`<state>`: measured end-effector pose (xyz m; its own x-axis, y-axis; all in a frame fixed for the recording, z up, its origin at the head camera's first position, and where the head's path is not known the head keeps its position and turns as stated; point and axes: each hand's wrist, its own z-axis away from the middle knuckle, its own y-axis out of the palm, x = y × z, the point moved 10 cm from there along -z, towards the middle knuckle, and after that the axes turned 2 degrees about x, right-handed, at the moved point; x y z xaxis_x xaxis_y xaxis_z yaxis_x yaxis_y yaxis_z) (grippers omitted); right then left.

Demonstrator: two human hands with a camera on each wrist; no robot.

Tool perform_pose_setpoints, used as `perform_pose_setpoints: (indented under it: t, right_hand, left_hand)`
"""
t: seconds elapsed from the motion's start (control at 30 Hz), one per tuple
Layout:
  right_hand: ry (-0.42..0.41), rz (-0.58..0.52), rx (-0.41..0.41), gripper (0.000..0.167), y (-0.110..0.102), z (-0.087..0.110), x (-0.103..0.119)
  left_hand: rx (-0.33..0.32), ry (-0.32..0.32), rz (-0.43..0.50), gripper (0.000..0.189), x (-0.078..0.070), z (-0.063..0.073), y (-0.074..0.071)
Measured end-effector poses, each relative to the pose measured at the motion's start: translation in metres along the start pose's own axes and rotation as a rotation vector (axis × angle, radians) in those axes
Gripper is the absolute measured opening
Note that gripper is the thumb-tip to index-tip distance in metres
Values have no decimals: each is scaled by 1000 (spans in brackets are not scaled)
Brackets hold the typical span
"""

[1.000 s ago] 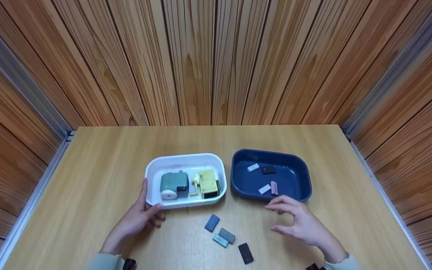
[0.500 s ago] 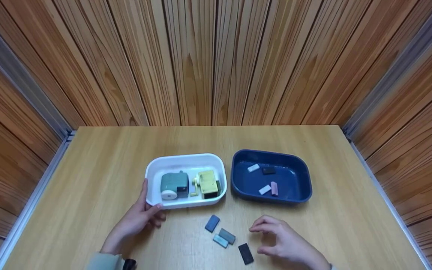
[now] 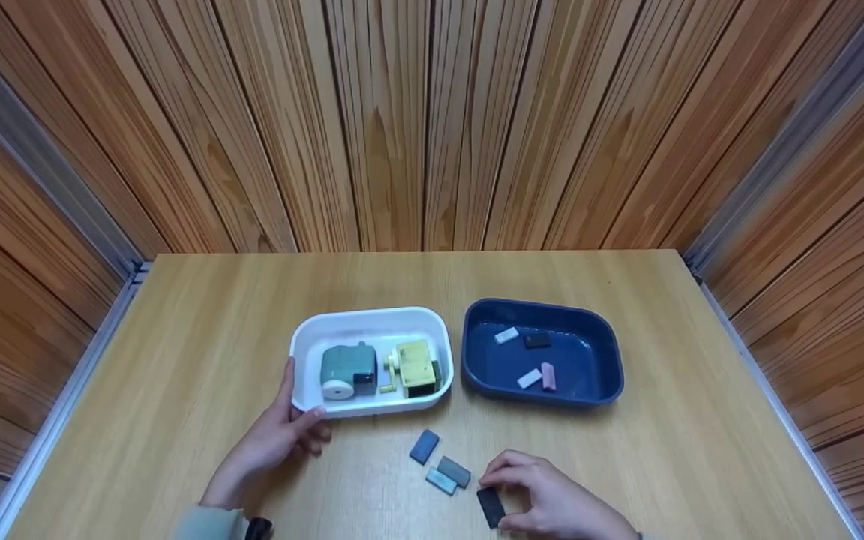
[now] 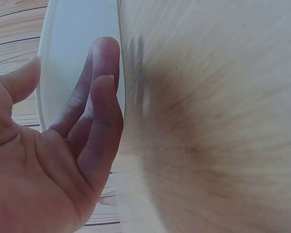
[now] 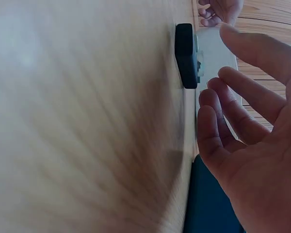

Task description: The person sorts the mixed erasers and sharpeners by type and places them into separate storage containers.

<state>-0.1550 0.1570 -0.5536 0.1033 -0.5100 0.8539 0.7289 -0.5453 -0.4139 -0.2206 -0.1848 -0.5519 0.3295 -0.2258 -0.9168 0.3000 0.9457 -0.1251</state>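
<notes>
My left hand [image 3: 267,442] holds the near left corner of a white tray [image 3: 372,318], with its index finger along the left wall and thumb at the front rim. Inside the tray are a green crank pencil sharpener [image 3: 343,364] and a yellow one [image 3: 415,364]. At the table's front, my right hand [image 3: 552,499] has thumb and fingers spread around a black eraser [image 3: 490,507]. In the right wrist view a gap shows between the fingertips and that black eraser [image 5: 185,56]. Nearby lie a blue eraser [image 3: 424,446], a grey-blue eraser [image 3: 454,472] and a light blue eraser [image 3: 441,481].
A navy tray [image 3: 597,341] stands right of the white one, holding two white erasers, a dark eraser [image 3: 537,340] and a pink eraser [image 3: 548,376]. Wood-patterned panels [image 3: 394,127] wall the table [image 3: 199,337] at the back and sides.
My right hand has moved from the navy tray's front edge left and toward the table's front, to the black eraser. The left hand and both trays have stayed in place.
</notes>
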Motion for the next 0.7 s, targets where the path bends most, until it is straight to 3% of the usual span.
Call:
perform_pose_setpoints:
  t: [0.4, 0.7]
  right_hand:
    - [64, 68, 22, 39, 4, 0, -6]
    - [47, 118, 15, 37, 4, -3, -3]
  left_hand:
    - [17, -6, -15, 92, 1, 1, 1]
    - [17, 5, -7, 92, 0, 1, 1]
